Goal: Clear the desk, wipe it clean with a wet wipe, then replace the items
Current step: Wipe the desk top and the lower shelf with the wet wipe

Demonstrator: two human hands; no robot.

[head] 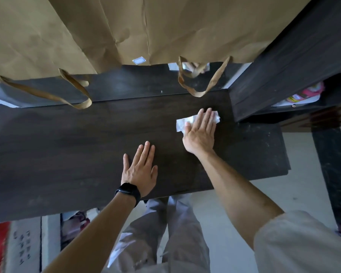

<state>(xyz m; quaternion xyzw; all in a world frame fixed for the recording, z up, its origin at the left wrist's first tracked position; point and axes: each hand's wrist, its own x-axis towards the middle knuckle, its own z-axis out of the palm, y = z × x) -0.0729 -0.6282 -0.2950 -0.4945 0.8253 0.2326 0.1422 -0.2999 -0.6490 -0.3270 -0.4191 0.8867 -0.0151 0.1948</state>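
A dark wood-grain tabletop (57,154) fills the middle of the view, its long edges running left to right. Its right end is flecked with pale specks, while the left and middle look smoother. The right hand (200,133) lies flat on a crumpled white wet wipe (182,124) towards the far right of the tabletop, grip apart, with straight fingers pressing the wipe against the wood. The left hand (140,170) rests palm down near the middle by the near edge, grip apart and holding nothing, with a black watch (128,191) on its wrist. Along the far side hang large brown paper bags (87,36), their flat handles (47,93) drooping over the far edge. A dark wooden cabinet (283,66) stands at the far right, with colourful packets in an open compartment. Below the near edge are grey trousers (181,233) and a pale floor (234,203).
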